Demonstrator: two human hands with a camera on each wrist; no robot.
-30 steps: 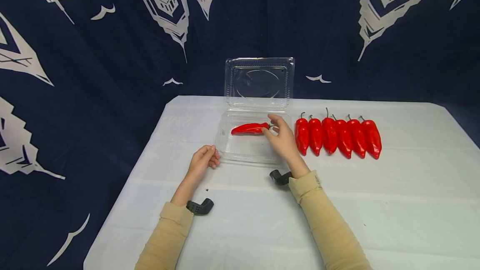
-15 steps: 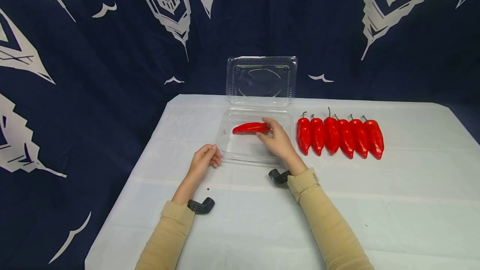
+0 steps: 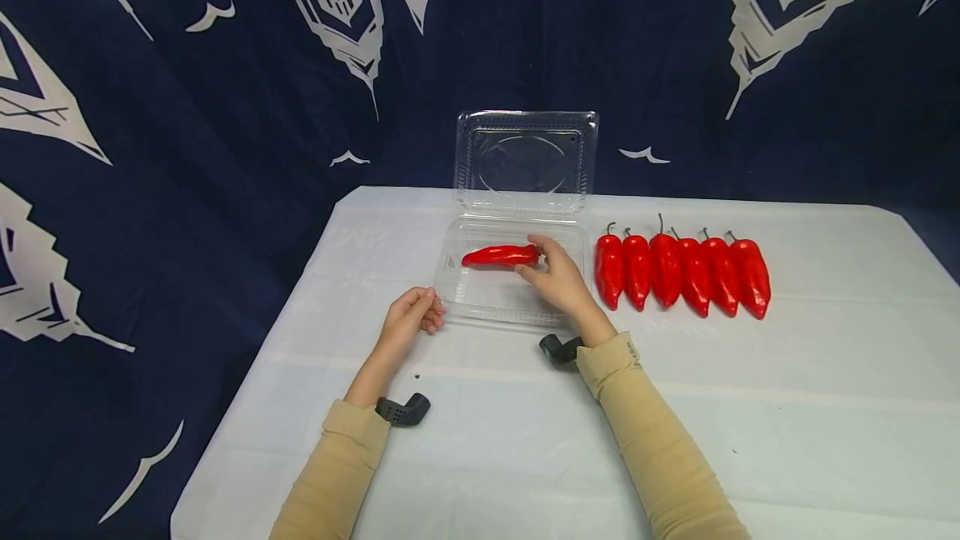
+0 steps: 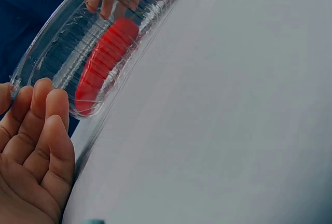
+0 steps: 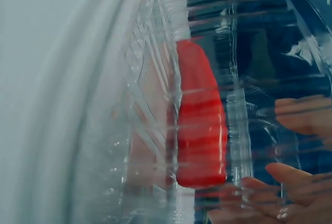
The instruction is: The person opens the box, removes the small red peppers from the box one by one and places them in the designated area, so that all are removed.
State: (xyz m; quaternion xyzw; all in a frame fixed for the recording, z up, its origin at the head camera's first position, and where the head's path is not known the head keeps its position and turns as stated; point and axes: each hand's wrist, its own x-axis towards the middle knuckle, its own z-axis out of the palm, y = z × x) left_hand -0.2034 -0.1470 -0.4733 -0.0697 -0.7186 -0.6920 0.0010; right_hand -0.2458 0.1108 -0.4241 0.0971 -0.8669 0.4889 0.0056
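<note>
A long red pepper [image 3: 499,256] lies crosswise in the base of a clear plastic clamshell container [image 3: 495,311], its stem end to the right. My right hand [image 3: 558,277] is at that end, thumb below and a finger above the pepper. In the right wrist view, the pepper [image 5: 201,120] shows through the ribbed wall, with extended fingers [image 5: 290,177] beside it; contact is hard to judge there. My left hand [image 3: 407,315] pinches the container's front left corner; the left wrist view shows the thumb and forefinger of this hand [image 4: 36,146] at the rim.
Several red peppers [image 3: 681,273] stand in a row on the white-covered table [image 3: 510,440], right of the container, stems away from me. The raised lid [image 3: 527,161] stands behind the base, before a dark blue patterned curtain [image 3: 300,107].
My right hand has shifted a little left, over the pepper's stem end. The pepper has slid slightly left in the container. My left hand stays at the corner.
</note>
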